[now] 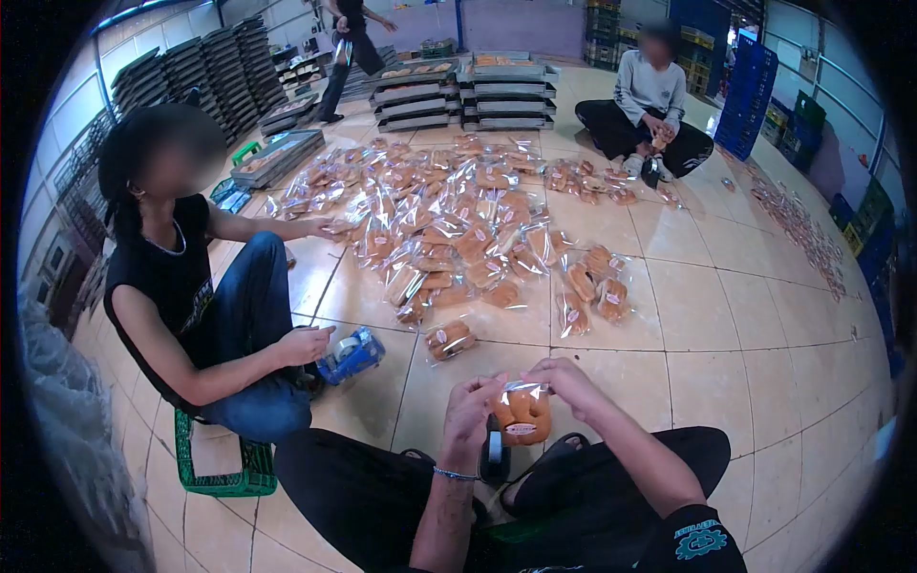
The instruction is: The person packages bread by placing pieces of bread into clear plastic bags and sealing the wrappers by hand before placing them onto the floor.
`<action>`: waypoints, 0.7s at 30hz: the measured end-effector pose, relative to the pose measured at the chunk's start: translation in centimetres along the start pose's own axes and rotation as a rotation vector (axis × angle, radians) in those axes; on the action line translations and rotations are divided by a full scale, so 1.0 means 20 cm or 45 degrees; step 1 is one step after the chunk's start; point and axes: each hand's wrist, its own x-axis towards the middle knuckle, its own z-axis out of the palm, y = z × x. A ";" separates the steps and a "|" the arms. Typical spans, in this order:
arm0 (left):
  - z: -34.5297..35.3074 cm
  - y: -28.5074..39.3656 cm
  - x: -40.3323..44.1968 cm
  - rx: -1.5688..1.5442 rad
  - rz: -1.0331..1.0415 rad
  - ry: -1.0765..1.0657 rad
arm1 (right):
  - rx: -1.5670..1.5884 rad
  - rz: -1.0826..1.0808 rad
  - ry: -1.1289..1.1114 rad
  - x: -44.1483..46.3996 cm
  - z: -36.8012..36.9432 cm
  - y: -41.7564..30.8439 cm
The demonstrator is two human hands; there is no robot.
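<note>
Between my crossed legs, a clear plastic bag of bread with a small oval label is held up by its top end. My left hand pinches the bag's upper left edge, and my right hand pinches the upper right. Just below my left hand a black tape dispenser stands on the floor, partly hidden by the hand and the bread. One more bagged bread lies on the tiles a little ahead of my hands.
A large heap of bagged bread spreads ahead. At left, a person sits by a blue tape dispenser and a green crate. Another person sits far right, near stacked trays. Small scattered packets lie at right.
</note>
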 end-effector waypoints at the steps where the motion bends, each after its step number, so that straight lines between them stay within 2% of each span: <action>1: 0.00 0.00 0.00 -0.001 -0.001 -0.009 | 0.026 0.036 0.035 -0.01 0.03 0.01; 2: 0.00 0.00 0.01 0.009 0.045 0.043 | -0.278 -0.303 0.120 -0.02 0.05 0.01; 3: 0.00 -0.01 0.01 0.019 0.091 0.097 | -0.280 -0.304 0.125 -0.03 0.07 0.01; 5: -0.03 0.01 0.00 0.049 0.186 0.116 | -0.423 -0.963 0.197 -0.13 0.14 -0.10; 6: -0.04 0.02 0.01 0.079 0.279 0.139 | -0.693 -0.849 -0.016 -0.17 0.12 -0.15; 9: 0.03 0.11 -0.06 0.113 0.368 0.138 | -0.776 -0.949 -0.022 -0.17 0.10 -0.17; 13: -0.02 0.18 -0.06 0.477 0.190 -0.235 | -0.723 -0.992 -0.057 -0.17 0.03 -0.23; 15: 0.07 0.25 -0.13 0.419 0.196 -0.343 | -0.654 -0.796 -0.011 -0.19 0.01 -0.27; 16: 0.10 0.27 -0.16 0.369 0.200 -0.434 | -0.663 -0.790 0.000 -0.19 0.01 -0.28; 19: 0.03 0.19 -0.07 0.404 0.263 -0.368 | -0.573 -0.790 -0.029 -0.15 0.01 -0.24; 21: 0.02 0.23 -0.08 0.476 0.322 -0.348 | 0.167 -0.503 -0.026 -0.05 0.01 -0.12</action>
